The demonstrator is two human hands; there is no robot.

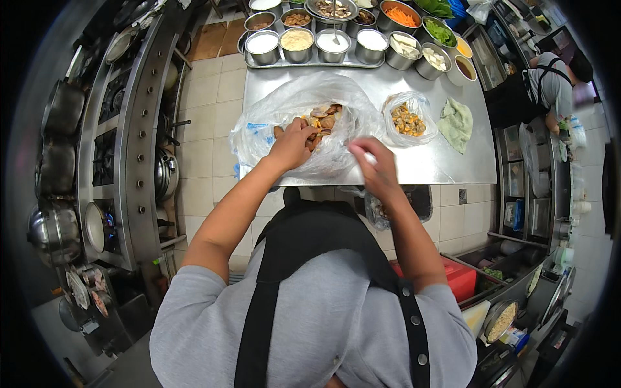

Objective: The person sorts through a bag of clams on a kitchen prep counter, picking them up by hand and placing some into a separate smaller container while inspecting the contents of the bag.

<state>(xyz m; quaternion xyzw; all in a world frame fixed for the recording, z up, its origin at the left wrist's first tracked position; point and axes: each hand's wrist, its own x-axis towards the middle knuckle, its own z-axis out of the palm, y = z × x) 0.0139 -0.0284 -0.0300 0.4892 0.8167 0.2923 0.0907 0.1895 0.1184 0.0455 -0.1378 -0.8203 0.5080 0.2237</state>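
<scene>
A large clear plastic bag (271,104) lies spread on the stainless steel table (412,167), its mouth gaping over a heap of clams in their shells (326,121). My left hand (293,145) reaches into that mouth, fingertips down among the shells; whether they grip one is hidden. Beside the bag's right edge, my right hand (376,162) is curled around a small white object (370,158), possibly a tool handle; motion blurs it. Farther right, a smaller clear bag (389,109) stands open with shelled orange clam meat (408,121) inside.
A green cloth (455,125) lies at the table's right. Along the back, a metal tray (310,64) holds several steel pots; shredded carrot (400,16) and tofu (433,59) sit nearby. A gas range (114,155) with a lit burner runs left. Another person (538,87) works at right.
</scene>
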